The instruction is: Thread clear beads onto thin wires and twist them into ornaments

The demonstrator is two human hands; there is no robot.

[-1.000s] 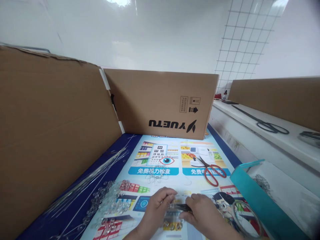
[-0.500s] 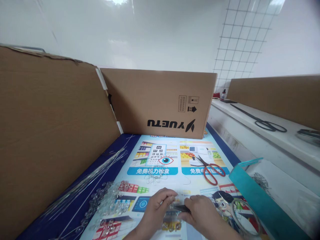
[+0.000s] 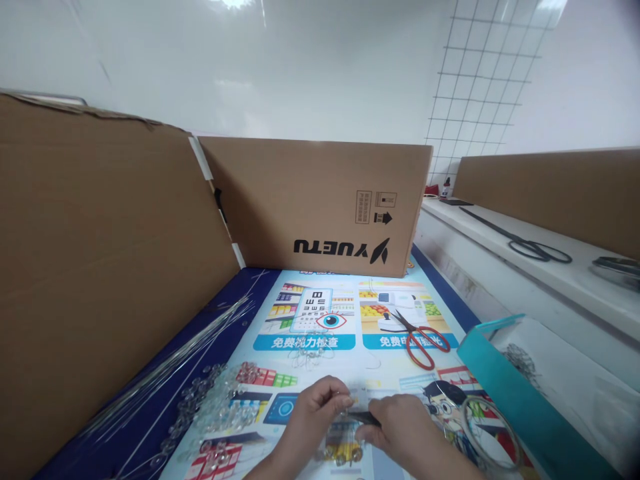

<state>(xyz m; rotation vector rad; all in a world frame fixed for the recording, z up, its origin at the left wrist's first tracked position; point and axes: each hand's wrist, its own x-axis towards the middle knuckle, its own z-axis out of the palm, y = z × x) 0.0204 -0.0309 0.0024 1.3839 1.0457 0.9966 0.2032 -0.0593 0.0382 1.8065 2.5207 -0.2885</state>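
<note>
Grip unchanged: both hands [image 3: 360,420] on pliers [image 3: 361,417] (barely shifted).

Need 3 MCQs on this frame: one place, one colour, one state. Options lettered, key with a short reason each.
1. Where do the red-handled scissors lie?
A. on the printed mat, beyond the right hand
B. on the white ledge
C. inside the teal box

2. What colour is the rim of the box at right?
A. red
B. teal
C. yellow

3. What is the right hand doing?
A. resting flat and empty
B. gripping a dark slim tool
C. holding the scissors

Key:
1 A: the scissors rest on the printed mat, apart from both hands.
2 B: the box rim is plainly teal.
3 B: the dark slim tool points toward the left hand, which pinches something small.
</note>
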